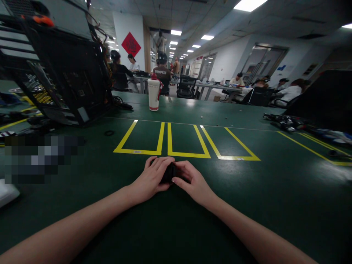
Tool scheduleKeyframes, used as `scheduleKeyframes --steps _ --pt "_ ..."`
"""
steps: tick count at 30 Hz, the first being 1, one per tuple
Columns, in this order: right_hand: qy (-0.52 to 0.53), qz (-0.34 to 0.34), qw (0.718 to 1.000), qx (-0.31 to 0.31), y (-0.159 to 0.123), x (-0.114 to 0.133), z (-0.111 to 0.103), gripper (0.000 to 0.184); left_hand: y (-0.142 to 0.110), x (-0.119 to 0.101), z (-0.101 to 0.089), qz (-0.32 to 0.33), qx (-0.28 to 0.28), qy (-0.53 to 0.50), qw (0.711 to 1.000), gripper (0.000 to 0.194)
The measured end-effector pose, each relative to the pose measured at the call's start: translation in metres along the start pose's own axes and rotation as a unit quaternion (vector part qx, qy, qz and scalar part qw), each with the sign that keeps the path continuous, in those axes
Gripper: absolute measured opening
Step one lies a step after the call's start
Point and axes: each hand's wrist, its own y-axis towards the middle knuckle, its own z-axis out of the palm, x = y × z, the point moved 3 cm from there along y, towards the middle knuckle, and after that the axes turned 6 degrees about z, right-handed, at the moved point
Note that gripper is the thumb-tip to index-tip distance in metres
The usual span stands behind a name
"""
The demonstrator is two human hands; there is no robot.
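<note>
Between my two hands is a small black object [169, 174] on the green table [176, 227]; most of it is covered by fingers, so I cannot make out its kind. My left hand [154, 174] wraps over its left side and top, with the thumb near the table. From the right, my right hand [194, 181] closes on it, thumb at the near side and fingers at the far side. Just beyond my hands, three yellow tape outlines [137, 151] mark the tabletop.
A white cup with a red lid [153, 93] stands farther back. At left are an open black computer case [82, 80], a black ring [109, 133] and dark cables. More cables [283, 123] lie at right beside a large dark panel [324, 97]. People sit at tables behind.
</note>
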Motion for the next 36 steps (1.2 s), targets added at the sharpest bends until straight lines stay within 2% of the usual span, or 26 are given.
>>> scheduleKeyframes --steps 3,8,14,20,24,30,36 --pt "0.015 -0.018 1.0 0.016 -0.0003 0.0005 0.0005 0.035 -0.0004 0.0002 0.0002 0.001 0.003 0.0 1.0 0.062" --pt "0.054 -0.003 0.998 0.024 0.003 -0.0021 0.0014 0.022 0.0002 0.0005 0.0009 0.004 0.002 0.002 1.0 0.06" --pt "0.019 0.004 1.0 -0.002 0.0025 -0.0017 0.0 0.037 0.0011 0.0 0.0012 0.002 0.0 0.0 1.0 0.059" --pt "-0.004 -0.033 0.999 0.011 -0.0011 0.002 -0.0002 0.031 -0.0002 -0.0001 -0.0005 -0.002 0.009 -0.006 1.0 0.061" --pt "0.007 -0.019 1.0 -0.011 0.0003 -0.0001 -0.0004 0.02 0.0004 -0.0002 0.0 0.0 0.004 -0.006 1.0 0.06" --pt "0.016 0.014 1.0 -0.002 0.0019 -0.0012 -0.0001 0.033 0.0005 -0.0001 0.0 0.0 0.001 -0.011 1.0 0.059" --pt "0.022 -0.023 0.999 0.015 0.0013 0.0003 0.0004 0.028 0.0001 0.0012 0.0008 -0.007 0.005 -0.004 1.0 0.061"
